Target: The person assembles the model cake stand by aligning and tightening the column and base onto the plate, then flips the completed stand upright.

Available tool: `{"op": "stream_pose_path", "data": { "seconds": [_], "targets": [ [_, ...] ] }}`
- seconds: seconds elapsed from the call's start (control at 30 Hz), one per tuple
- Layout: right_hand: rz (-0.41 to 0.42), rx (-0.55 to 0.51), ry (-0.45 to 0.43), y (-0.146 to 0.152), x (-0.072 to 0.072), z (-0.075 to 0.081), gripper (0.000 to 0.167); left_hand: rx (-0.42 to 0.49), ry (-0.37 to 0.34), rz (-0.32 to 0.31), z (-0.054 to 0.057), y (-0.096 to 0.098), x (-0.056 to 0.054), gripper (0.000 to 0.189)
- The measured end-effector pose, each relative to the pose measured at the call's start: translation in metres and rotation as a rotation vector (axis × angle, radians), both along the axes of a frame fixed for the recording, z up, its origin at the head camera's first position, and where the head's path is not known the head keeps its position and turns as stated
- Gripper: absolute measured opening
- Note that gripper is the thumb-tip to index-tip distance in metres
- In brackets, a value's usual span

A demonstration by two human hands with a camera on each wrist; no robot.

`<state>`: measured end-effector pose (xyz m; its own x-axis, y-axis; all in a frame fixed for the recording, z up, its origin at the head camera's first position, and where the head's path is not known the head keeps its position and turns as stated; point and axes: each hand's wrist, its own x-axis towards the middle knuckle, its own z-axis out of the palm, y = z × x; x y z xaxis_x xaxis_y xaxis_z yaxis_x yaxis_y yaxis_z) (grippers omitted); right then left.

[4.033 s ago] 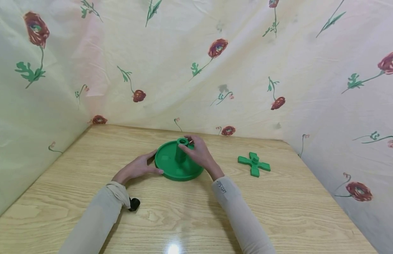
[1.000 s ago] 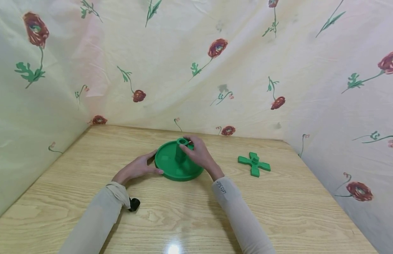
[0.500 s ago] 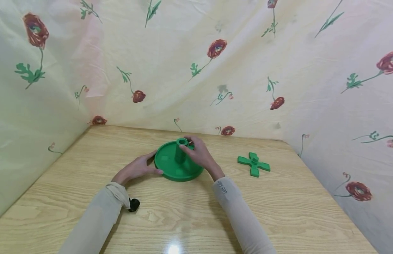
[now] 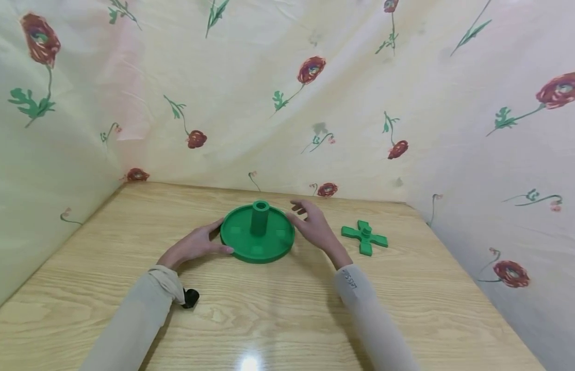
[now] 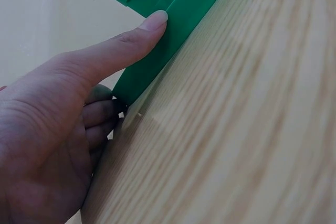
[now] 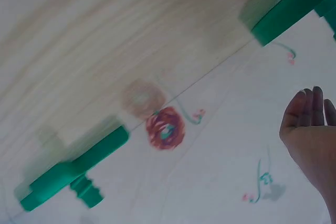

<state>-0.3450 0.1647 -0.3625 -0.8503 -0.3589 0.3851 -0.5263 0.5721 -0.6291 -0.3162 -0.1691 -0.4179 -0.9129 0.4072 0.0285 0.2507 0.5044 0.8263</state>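
Your left grip (image 4: 194,246) holds the near side of a green, round, shallow dish of what looks like hard plastic (image 4: 270,247), its thumb and fingers set well apart around the rim; the left wrist view puts the thumb along the outer wall. So the dish lies directly against your left grip, reaching away to its right, flat on the pale wood-grain surface (image 4: 268,314). A green, hollow, collared column (image 4: 259,222) stands upright at mid-dish, between your two grips and touched by neither; whether it is fixed there cannot be told. Your right grip (image 4: 315,226) is loosely spread, fingers softly bent, holding nothing, just beside the right rim; contact of the thumb is unclear. To its right, apart, rests a green, four-armed plastic-looking cross with a short upright peg (image 4: 364,238). Handling, judged by eye: you should find dish and column light and stiff, not fragile, perhaps slightly slippery on their smooth faces. Best hold for you on the dish: opposite points of the raised rim. On the column: the shaft just under the collar, thumb against fingers, kept vertical.
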Motion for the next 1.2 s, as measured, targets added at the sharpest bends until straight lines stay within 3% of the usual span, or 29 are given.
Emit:
{"op": "stream_pose_path", "data": {
  "seconds": [0.67,0.97,1.2],
  "targets": [
    [-0.192,0.064,0.044,0.115,0.015,-0.006,0.047,0.003,0.029,-0.008,0.0,-0.002,-0.003,0.107],
    [-0.235,0.128,0.012,0.155,0.028,-0.002,0.052,0.005,0.03,-0.015,0.001,-0.002,-0.004,0.108],
    [-0.267,0.166,-0.02,0.184,0.03,-0.004,0.053,0.007,0.029,-0.013,-0.001,-0.001,-0.003,0.106]
  ]
}}
